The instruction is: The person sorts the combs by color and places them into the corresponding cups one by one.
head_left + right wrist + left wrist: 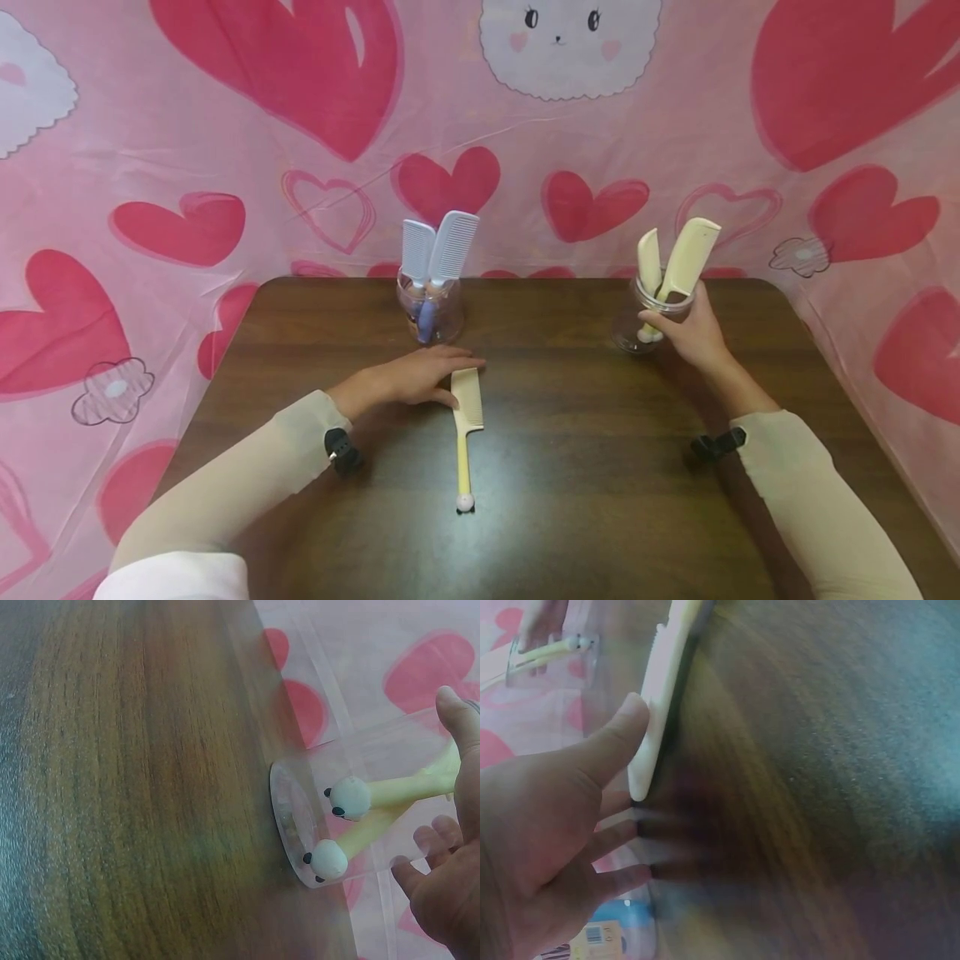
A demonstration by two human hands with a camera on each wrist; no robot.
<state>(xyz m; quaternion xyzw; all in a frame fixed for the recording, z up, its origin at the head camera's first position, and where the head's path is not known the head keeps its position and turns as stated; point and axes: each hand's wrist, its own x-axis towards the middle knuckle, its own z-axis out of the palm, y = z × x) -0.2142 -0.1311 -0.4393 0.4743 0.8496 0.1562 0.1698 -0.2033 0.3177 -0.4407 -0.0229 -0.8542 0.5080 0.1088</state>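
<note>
A pale yellow comb (468, 404) lies on the table, teeth to the right, with a small white ball at its handle end. Over its head end reaches my left hand (412, 377), fingers spread and extended past the tip. In the left wrist view the thumb (634, 712) is right at the comb's edge. My right hand (697, 335) grips a clear jar (628, 325) from its right side, thumb across the front near the rim. Two yellow combs (690, 258) stand in that jar, and their white animal-head handle ends (350, 798) show through its wall.
Another clear jar (450, 323) stands at the table's back left, just beyond my left hand, holding two light blue combs (456, 246). A pink heart-print cloth (525, 142) hangs behind the brown table (570, 467).
</note>
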